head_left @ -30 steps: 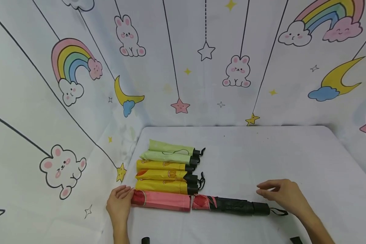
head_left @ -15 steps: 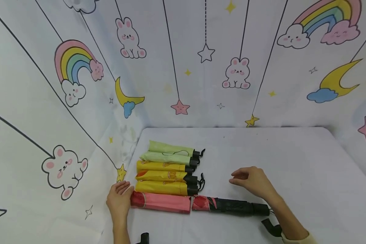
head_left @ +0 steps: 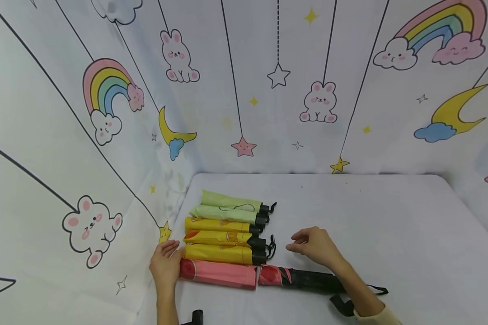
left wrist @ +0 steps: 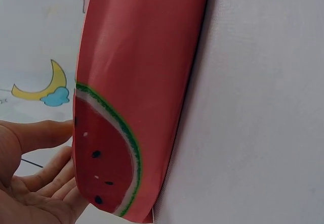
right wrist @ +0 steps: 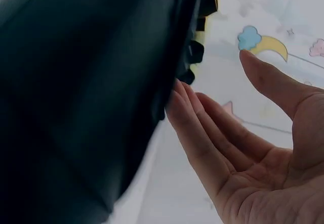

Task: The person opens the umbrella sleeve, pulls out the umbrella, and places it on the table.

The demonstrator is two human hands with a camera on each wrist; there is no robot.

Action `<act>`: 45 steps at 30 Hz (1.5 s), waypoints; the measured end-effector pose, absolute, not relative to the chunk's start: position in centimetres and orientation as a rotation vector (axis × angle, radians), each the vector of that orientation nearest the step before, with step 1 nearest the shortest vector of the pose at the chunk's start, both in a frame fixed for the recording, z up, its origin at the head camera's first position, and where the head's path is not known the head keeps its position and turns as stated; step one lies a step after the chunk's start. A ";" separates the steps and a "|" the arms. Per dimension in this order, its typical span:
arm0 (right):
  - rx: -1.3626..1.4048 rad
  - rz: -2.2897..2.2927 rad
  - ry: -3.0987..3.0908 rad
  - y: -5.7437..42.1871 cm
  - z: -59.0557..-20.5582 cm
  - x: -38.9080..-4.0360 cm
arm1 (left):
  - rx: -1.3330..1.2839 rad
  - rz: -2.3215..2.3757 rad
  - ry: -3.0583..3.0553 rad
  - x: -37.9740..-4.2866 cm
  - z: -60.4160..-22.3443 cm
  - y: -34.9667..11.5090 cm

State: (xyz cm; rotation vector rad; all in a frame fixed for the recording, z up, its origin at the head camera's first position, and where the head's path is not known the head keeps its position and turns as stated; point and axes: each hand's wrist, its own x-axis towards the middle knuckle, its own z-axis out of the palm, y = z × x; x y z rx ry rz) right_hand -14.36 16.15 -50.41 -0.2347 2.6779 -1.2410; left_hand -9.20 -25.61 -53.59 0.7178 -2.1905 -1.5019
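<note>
In the head view, my left hand (head_left: 166, 264) is at the left end of a pink watermelon-print folded umbrella (head_left: 223, 273). In the left wrist view, its thumb meets the edge of the pink cloth (left wrist: 142, 47), and the other fingers extend partly behind it. End to end with that, a folded black umbrella (head_left: 315, 280) with a pink patterned end lies to the right. My right forearm covers its handle; the strap shows beyond. My right hand (head_left: 315, 246), fingers relaxed and holding nothing, is over the table right of the yellow umbrellas (head_left: 219, 253).
Behind the pink one, several folded umbrellas lie in a stacked row, yellow ones nearer and light green ones (head_left: 227, 214) farther back, black handles toward the right. A white table (head_left: 390, 216) carries everything. A cloth wall (head_left: 211, 90) with rainbows and rabbits rises behind and at left.
My right hand has moved left, from beyond the black umbrella's strap toward the yellow umbrellas' handles. The left hand stays at the pink umbrella's end. The head view has shifted slightly.
</note>
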 end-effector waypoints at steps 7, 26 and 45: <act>-0.260 -1.255 2.625 14.0 -51.2 -14.7 | 0.706 -1.506 -2.198 -9.9 -54.4 -25.6; -0.279 -1.341 2.482 11.2 -53.1 -14.1 | 0.730 -1.500 -2.189 -10.3 -55.3 -24.8; -0.225 -1.327 2.536 8.0 -53.6 -13.1 | 0.773 -1.462 -2.213 -10.2 -55.5 -24.7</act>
